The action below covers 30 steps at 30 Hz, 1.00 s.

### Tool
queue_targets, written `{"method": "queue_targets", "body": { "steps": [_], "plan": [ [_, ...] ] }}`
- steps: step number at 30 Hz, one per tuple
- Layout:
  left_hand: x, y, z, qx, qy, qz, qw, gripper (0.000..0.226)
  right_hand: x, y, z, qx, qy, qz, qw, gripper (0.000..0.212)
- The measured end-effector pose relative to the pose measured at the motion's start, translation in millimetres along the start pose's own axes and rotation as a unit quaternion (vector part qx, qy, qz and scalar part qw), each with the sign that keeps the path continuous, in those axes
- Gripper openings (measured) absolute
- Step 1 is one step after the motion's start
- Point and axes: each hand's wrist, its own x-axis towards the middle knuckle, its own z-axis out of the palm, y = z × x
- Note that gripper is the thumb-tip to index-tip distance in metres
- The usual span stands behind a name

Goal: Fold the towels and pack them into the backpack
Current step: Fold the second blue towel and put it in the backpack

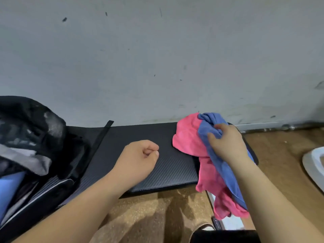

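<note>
A crumpled blue towel [209, 123] lies on top of a crumpled pink towel [187, 139] at the right end of a black mat [168, 165]. My right hand [226, 142] grips the blue towel, its fingers bunched in the cloth. Part of both towels hangs off the mat's front right edge. My left hand [140, 156] hovers over the middle of the mat, fingers curled, holding nothing. The black backpack [35, 137] lies open at the far left, with grey cloth [29, 160] and blue cloth [8, 190] showing inside.
A grey wall [157, 58] rises right behind the mat. A loose black strap [105, 130] runs from the backpack toward the wall. Brown floor [149, 211] lies in front, with a white object [313, 163] at the right edge and a shoe tip [205, 227] below.
</note>
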Motion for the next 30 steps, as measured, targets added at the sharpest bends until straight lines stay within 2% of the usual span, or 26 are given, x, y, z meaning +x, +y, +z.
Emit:
{"method": "queue_targets", "body": {
  "steps": [6, 10, 12, 14, 16, 21, 24, 27, 30],
  "plan": [
    [12, 20, 27, 0.018, -0.033, 0.038, 0.999, 0.016, 15, 31, 2, -0.021, -0.052, 0.089, 0.994, 0.028],
    [15, 18, 32, 0.055, -0.046, 0.052, 0.996, 0.019, 20, 26, -3, -0.030, -0.046, 0.087, 0.995, 0.021],
    [15, 18, 32, 0.063, -0.047, 0.056, 0.995, 0.020, 17, 17, -5, -0.005, -0.014, 0.052, 0.999, 0.020],
    [12, 21, 29, 0.064, -0.044, 0.065, 0.995, 0.022, 9, 2, -9, 0.064, 0.027, -0.007, 0.998, 0.018],
    [8, 26, 24, 0.064, -0.031, 0.079, 0.994, 0.026, -5, -17, -17, 0.151, 0.035, -0.064, 0.986, 0.015],
    [5, 34, 5, 0.052, 0.041, 0.139, 0.988, 0.050, -61, -69, -44, 0.287, -0.014, -0.190, 0.939, 0.009],
    [5, 33, -14, 0.034, 0.055, 0.222, 0.973, 0.066, -94, -95, -56, 0.342, -0.100, -0.277, 0.892, 0.012],
    [1, 29, -36, 0.072, 0.002, 0.240, 0.968, 0.046, -112, -109, -55, 0.364, -0.159, -0.296, 0.869, 0.012],
    [-9, 24, -55, 0.104, 0.004, 0.188, 0.977, 0.029, -108, -112, -40, 0.346, -0.109, -0.279, 0.889, 0.014]
  ]
}}
